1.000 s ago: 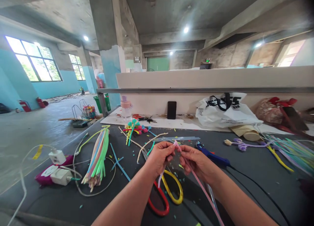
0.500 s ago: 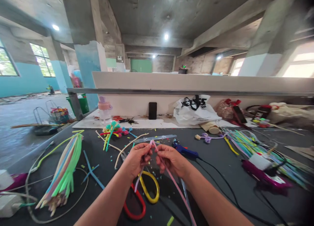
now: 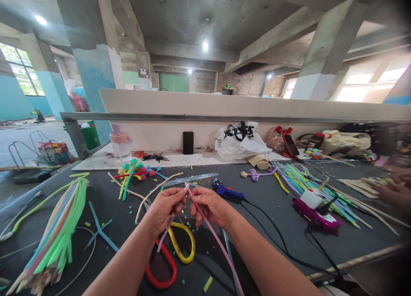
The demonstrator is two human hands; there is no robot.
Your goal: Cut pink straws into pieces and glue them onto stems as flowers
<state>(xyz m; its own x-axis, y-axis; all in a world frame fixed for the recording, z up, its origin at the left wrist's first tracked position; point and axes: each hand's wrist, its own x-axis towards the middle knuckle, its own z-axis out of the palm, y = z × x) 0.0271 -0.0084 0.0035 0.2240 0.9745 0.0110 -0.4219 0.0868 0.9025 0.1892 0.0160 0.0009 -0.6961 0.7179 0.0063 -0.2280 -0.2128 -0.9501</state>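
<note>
Between my hands is a pink pipe cleaner (image 3: pixel 214 232), bent to a point at the top. My left hand (image 3: pixel 170 206) pinches the bend from one side, and a short pale end hangs below its fingers. My right hand (image 3: pixel 209 205) grips the other side, with the long end trailing toward the table's near edge. Under my wrists lie scissors (image 3: pixel 192 244) with one red and one yellow handle loop; my left arm partly covers them. A blue glue gun (image 3: pixel 228 193) rests just beyond my right hand, its cord running right.
A bundle of pipe cleaners (image 3: pixel 54 232) lies left, more (image 3: pixel 289 180) lie right beside a purple power strip (image 3: pixel 316 217). A phone (image 3: pixel 188 143), bottle (image 3: pixel 120 146) and white bag (image 3: pixel 240 142) line the back. Another person's hand (image 3: pixel 393 195) shows far right.
The view has turned to the right, so the table things sit further left and another person's hand appears. The fold at the pink pipe cleaner's top looks pressed closer together.
</note>
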